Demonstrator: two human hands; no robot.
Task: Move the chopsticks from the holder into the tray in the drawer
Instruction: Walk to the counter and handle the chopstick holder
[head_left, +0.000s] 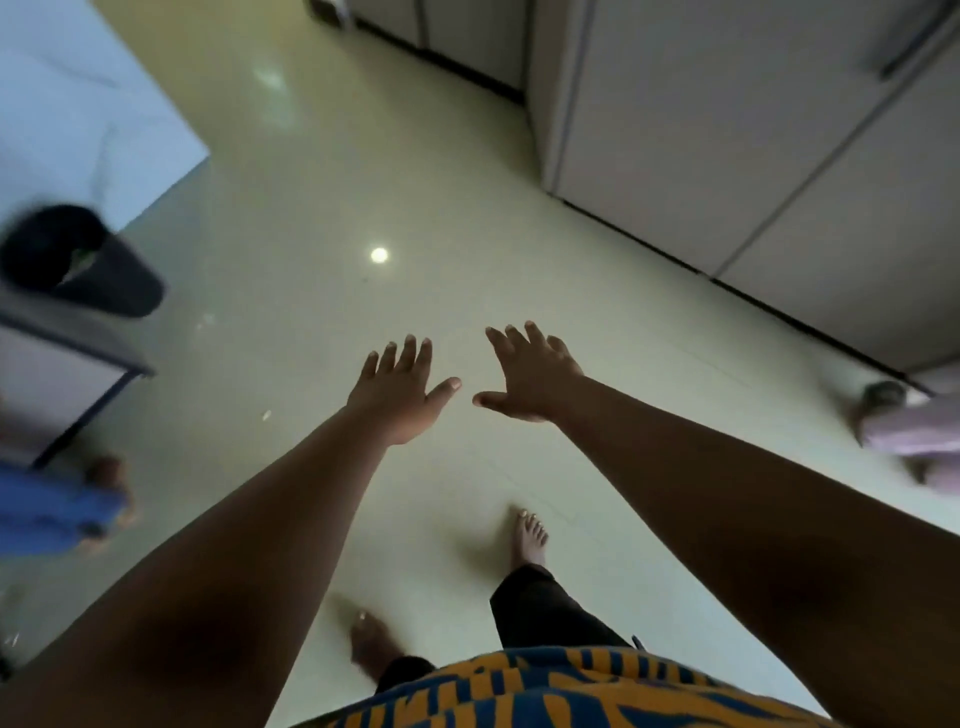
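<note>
While we are walking barefoot, we are looking down at the floor (322, 218), which is lying well below both hands and filling most of the view. Beyond and to the right of the right hand, cabinets (727, 156) are standing shut. Far to the left of the left hand, a dark bin (83, 260) is sitting beside a counter (67, 104). We are holding the left hand (402, 395) and right hand (530, 379) out in front, palms down, fingers spread, thumbs nearly meeting, gripping nothing, probably because nothing is yet within reach. Chopsticks, holder, tray and drawer are not showing anywhere, so we are judging the task as not yet begun.
</note>
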